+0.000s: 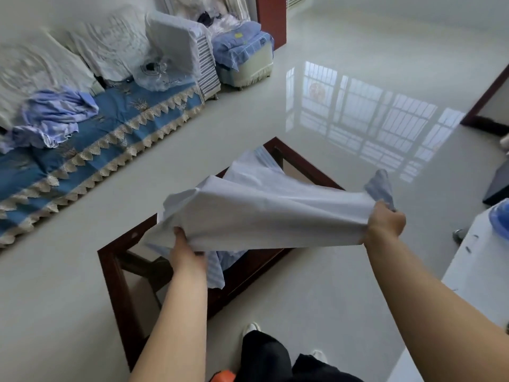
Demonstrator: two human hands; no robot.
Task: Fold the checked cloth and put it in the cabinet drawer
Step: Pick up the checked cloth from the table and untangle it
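Both hands hold the cloth (264, 213) stretched in the air over a dark wooden table (110, 271) with a glass top, near the middle of the view. The left hand (187, 252), at about 7 o'clock from the cloth's centre, grips its near-left edge with the fingers curled under the fabric and the thumb on top. The right hand (385, 224), at 3 o'clock, clamps the cloth's right end in a closed fist, and a blue striped corner sticks up past the knuckles. The pale underside of the cloth faces up; blue checked parts hang below the left hand and show at the far edge, toward 12 o'clock. The hanging part drops toward the table, though whether it touches the glass cannot be told.

At 10 o'clock stands a sofa (115, 125) with a blue cover trimmed in cream lace, and a crumpled blue bundle (55, 117) lies on it. Pale cushions (107, 48) lean against its back. A glossy floor (358, 119) reflects a barred window at 1 o'clock. At 6 o'clock are dark trousers (264, 357) and a white shoe (250, 328).
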